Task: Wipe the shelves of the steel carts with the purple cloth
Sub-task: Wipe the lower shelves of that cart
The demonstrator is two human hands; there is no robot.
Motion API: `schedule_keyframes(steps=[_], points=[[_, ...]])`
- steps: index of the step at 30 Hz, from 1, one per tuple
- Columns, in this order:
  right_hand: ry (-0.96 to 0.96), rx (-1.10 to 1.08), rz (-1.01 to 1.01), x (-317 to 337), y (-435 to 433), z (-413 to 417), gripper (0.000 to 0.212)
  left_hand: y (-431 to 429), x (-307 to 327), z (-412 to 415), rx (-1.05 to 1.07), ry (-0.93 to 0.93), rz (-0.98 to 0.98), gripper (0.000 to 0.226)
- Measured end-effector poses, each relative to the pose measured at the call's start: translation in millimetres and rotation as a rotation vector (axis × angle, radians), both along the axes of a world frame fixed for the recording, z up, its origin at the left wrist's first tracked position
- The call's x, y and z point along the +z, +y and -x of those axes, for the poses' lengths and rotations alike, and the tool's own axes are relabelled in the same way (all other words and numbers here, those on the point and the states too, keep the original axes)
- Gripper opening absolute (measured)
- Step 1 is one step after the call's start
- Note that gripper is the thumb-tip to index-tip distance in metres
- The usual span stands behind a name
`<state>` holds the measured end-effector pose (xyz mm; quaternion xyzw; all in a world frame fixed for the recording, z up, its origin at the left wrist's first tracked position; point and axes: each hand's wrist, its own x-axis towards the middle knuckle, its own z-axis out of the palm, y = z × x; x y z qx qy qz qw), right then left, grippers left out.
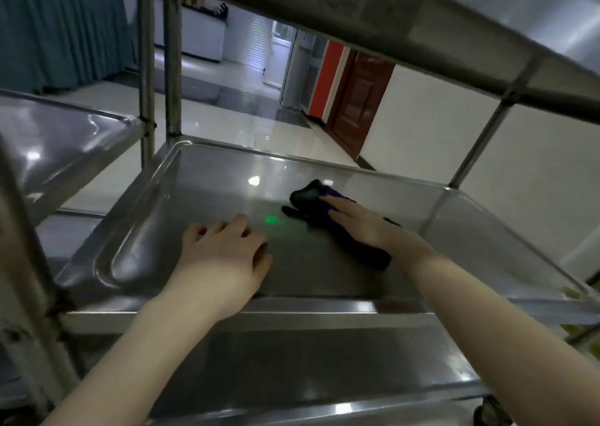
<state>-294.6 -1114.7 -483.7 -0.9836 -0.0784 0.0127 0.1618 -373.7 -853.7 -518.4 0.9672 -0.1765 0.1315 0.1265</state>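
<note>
The middle shelf of a steel cart fills the view, a shallow tray with a raised rim. On it lies the purple cloth, dark and bunched, right of centre. My right hand lies flat on the cloth, fingers stretched forward, pressing it against the shelf. My left hand rests on the bare steel to the left of the cloth, fingers bent and spread, holding nothing. A green spot of light sits between the two hands.
The cart's top shelf hangs close overhead. A lower shelf lies below my forearms. A second steel cart stands at the left, its posts close by. Tiled floor, a white wall and a brown door lie beyond.
</note>
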Motion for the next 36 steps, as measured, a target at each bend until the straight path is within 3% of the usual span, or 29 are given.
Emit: schedule_keyframes(steps=[2, 5, 10, 13, 18, 22, 24, 27, 33, 36], points=[[-0.024, -0.049, 0.059, 0, -5, -32, 0.046, 0, 3, 1, 0.002, 0.01, -0.013, 0.036], [-0.037, 0.061, 0.125, -1, -5, -32, 0.047, 0, 8, 5, 0.024, 0.073, 0.004, 0.033], [-0.052, 0.458, 0.108, -13, -32, 85, 0.047, -17, 29, 4, 0.158, 0.132, -0.1, 0.032], [-0.077, 0.574, 0.082, -14, -57, 136, 0.048, -49, 35, 2, 0.175, 0.101, -0.014, 0.028], [-0.025, 0.483, 0.069, -8, -76, 73, 0.048, -112, 28, -4, 0.093, 0.031, 0.175, 0.027], [-0.015, 0.141, 0.119, 0, -105, -22, 0.049, -137, 21, 3, 0.121, 0.087, 0.024, 0.032], [0.016, 0.095, 0.134, -1, -109, -41, 0.05, -145, 22, 5, 0.11, 0.059, -0.053, 0.033], [0.032, 0.191, 0.139, -4, -107, -12, 0.05, -151, 26, 2, 0.118, 0.059, -0.072, 0.038], [-0.057, 0.444, 0.056, -16, -138, 137, 0.045, -138, 19, 1, 0.082, 0.091, -0.04, 0.048], [0.017, 0.446, 0.047, -5, -144, 136, 0.043, -153, 18, -3, 0.062, 0.034, -0.014, 0.052]])
